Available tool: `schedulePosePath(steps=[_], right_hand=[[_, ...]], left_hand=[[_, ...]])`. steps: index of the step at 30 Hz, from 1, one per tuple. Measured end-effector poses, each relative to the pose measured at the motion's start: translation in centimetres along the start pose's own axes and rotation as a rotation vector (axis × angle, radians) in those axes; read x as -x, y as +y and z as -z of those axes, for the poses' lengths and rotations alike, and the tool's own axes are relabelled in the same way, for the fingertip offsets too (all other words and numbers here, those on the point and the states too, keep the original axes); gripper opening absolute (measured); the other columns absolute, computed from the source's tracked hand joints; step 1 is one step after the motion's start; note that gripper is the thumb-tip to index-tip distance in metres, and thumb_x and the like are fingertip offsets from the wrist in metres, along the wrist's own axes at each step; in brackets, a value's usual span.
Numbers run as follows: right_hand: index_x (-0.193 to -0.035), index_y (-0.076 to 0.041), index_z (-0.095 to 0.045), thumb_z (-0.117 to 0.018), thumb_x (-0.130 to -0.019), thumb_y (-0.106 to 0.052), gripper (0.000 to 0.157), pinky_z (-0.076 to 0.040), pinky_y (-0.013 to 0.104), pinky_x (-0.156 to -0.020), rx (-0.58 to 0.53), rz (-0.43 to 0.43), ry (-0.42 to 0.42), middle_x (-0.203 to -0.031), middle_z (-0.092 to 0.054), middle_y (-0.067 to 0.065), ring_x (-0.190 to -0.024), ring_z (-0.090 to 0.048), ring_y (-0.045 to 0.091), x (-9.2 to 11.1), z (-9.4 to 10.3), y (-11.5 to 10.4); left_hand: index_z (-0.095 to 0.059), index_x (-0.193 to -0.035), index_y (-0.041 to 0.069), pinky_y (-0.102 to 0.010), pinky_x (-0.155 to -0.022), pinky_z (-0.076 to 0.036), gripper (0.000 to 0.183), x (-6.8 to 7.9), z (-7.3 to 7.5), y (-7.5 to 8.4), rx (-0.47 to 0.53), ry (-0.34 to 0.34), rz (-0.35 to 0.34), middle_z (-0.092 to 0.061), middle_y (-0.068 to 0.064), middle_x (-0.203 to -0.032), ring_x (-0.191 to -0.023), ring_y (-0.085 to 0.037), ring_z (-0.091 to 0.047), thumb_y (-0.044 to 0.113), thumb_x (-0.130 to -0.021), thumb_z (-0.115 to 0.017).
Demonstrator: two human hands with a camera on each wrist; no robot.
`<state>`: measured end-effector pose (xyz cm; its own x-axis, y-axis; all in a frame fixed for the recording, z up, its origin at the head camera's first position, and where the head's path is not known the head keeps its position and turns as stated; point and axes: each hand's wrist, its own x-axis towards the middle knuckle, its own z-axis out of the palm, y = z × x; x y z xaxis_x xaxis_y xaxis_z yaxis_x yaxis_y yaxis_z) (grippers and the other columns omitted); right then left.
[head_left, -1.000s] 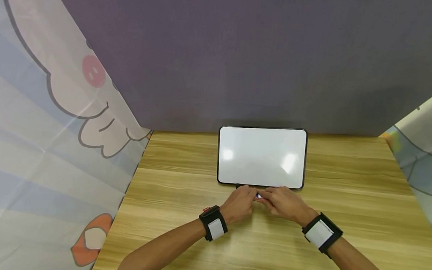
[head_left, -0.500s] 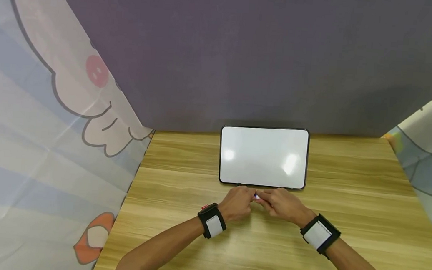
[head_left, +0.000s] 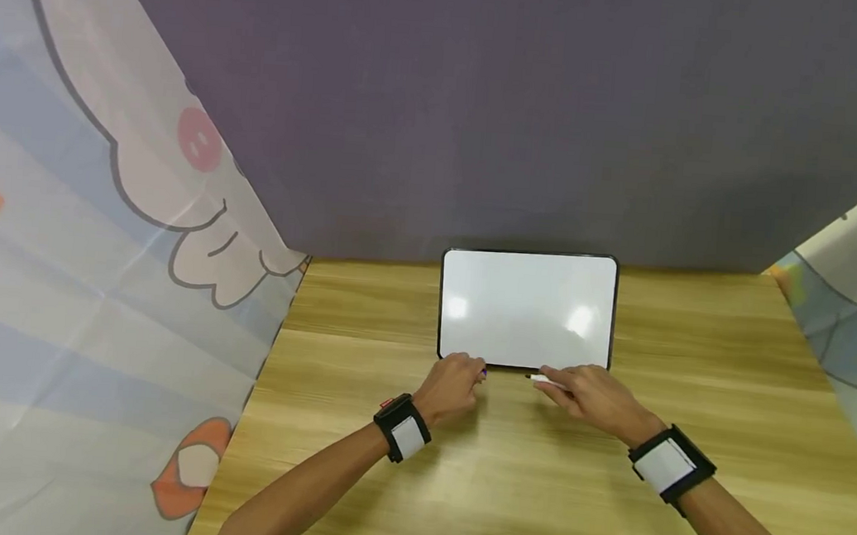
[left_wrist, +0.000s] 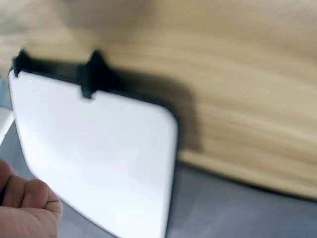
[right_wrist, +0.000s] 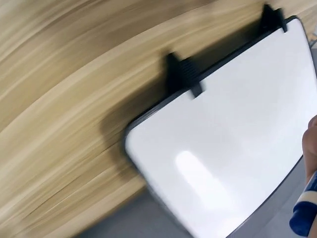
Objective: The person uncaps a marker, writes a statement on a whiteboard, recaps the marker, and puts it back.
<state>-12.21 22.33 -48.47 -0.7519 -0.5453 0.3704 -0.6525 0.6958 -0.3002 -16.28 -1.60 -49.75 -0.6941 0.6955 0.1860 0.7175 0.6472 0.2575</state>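
Just pulled apart; left hand grips what's probably the blue cap; right hand pinches the marker toward the bench's back edge; tip's bare, so uncapping looks done.

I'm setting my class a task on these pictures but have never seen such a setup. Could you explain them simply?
There is no machine: a person works with bare hands. The wide picture comes from a camera worn on the head; the two closer ones from a camera on each wrist. On the yellowish wood-grain tabletop is a rectangular whiteboard with a black rim, and black clip-like supports at its near edge. The right hand grips a slim white marker with a dark tip and blue end. The left hand pinches a small blue piece, mostly hidden.
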Motion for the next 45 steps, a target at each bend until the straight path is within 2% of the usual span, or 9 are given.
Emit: schedulePosePath(steps=[4, 10, 15, 19, 23, 27, 32, 37, 45], right_hand=[[-0.099, -0.006, -0.070, -0.071, -0.080, -0.019, 0.023, -0.034, 0.008, -0.047, 0.006, 0.040, 0.034, -0.056, -0.057, -0.014, -0.049, -0.035, -0.011, -0.7, -0.2, -0.1], [-0.098, -0.005, -0.072, -0.071, -0.080, -0.022, 0.024, -0.037, 0.009, -0.048, 0.010, 0.038, 0.041, -0.060, -0.063, -0.010, -0.050, -0.040, -0.011, -0.8, -0.5, -0.4], [-0.098, -0.004, -0.072, -0.069, -0.082, -0.020, 0.023, -0.034, 0.007, -0.046, -0.010, 0.048, 0.028, -0.055, -0.059, -0.011, -0.048, -0.036, -0.012, -0.8, -0.6, -0.5], [-0.098, -0.005, -0.072, -0.069, -0.082, -0.020, 0.022, -0.032, 0.006, -0.045, -0.017, 0.060, 0.032, -0.053, -0.055, -0.012, -0.047, -0.034, -0.012, -0.9, -0.9, -0.5], [-0.099, -0.004, -0.072, -0.071, -0.080, -0.020, 0.025, -0.036, 0.008, -0.046, -0.001, 0.086, 0.066, -0.059, -0.062, -0.008, -0.047, -0.041, -0.010, -0.9, -1.3, -0.3], [-0.099, -0.003, -0.071, -0.073, -0.077, -0.018, 0.027, -0.041, 0.011, -0.048, 0.012, 0.107, 0.105, -0.068, -0.069, -0.002, -0.050, -0.050, -0.005, -0.7, -1.6, 0.0], [-0.102, -0.005, -0.071, -0.073, -0.077, -0.019, 0.029, -0.037, 0.008, -0.047, 0.005, 0.073, 0.091, -0.066, -0.065, -0.005, -0.049, -0.044, -0.008, -0.6, -1.5, -0.1], [-0.110, -0.009, -0.068, -0.070, -0.081, -0.023, 0.031, -0.032, 0.008, -0.046, 0.006, 0.003, 0.032, -0.062, -0.055, -0.010, -0.048, -0.033, -0.011, -0.5, -1.2, -0.3], [-0.115, -0.009, -0.065, -0.068, -0.082, -0.015, 0.034, -0.030, 0.007, -0.046, -0.001, -0.007, 0.018, -0.084, -0.056, -0.005, -0.050, -0.029, -0.009, -0.4, -1.1, -0.3]], left_hand=[[-0.060, -0.076, 0.010, -0.015, -0.053, -0.030, 0.025, -1.0, 0.4, 0.7, 0.000, -0.007, -0.016, -0.045, 0.005, -0.059, -0.056, -0.006, -0.039, 0.017, -0.095, -0.046], [-0.062, -0.080, 0.012, -0.015, -0.055, -0.033, 0.021, -0.6, -0.1, 1.0, -0.039, -0.005, -0.022, -0.049, 0.007, -0.062, -0.058, -0.005, -0.043, 0.018, -0.095, -0.048], [-0.057, -0.077, 0.015, -0.015, -0.054, -0.030, 0.019, -0.5, -0.3, 1.1, -0.037, -0.002, -0.032, -0.045, 0.007, -0.060, -0.057, -0.006, -0.040, 0.018, -0.094, -0.050], [-0.057, -0.078, 0.014, -0.015, -0.055, -0.031, 0.020, -0.3, -0.4, 0.9, -0.024, 0.005, -0.033, -0.046, 0.006, -0.062, -0.058, -0.006, -0.040, 0.016, -0.095, -0.047], [-0.058, -0.084, 0.011, -0.018, -0.062, -0.038, 0.019, 0.2, -0.6, 0.0, 0.012, 0.044, -0.018, -0.054, 0.005, -0.070, -0.065, -0.007, -0.046, 0.012, -0.096, -0.043], [-0.057, -0.097, 0.006, -0.022, -0.072, -0.044, 0.018, 1.2, -0.8, -1.7, 0.044, 0.073, 0.057, -0.060, 0.000, -0.085, -0.079, -0.012, -0.052, 0.012, -0.098, -0.040], [-0.053, -0.112, -0.001, -0.029, -0.084, -0.047, 0.023, 2.7, -1.0, -4.3, 0.062, 0.102, 0.195, -0.059, -0.008, -0.100, -0.095, -0.019, -0.055, -0.002, -0.092, -0.043], [-0.051, -0.116, -0.005, -0.032, -0.080, -0.050, 0.026, 3.7, -1.5, -6.8, 0.034, 0.151, 0.334, -0.056, -0.014, -0.101, -0.092, -0.023, -0.058, -0.001, -0.091, -0.046], [-0.055, -0.113, -0.008, -0.037, -0.061, -0.053, 0.028, 4.7, -2.5, -9.2, 0.043, 0.213, 0.518, -0.055, -0.020, -0.098, -0.073, -0.032, -0.063, 0.010, -0.092, -0.052]])
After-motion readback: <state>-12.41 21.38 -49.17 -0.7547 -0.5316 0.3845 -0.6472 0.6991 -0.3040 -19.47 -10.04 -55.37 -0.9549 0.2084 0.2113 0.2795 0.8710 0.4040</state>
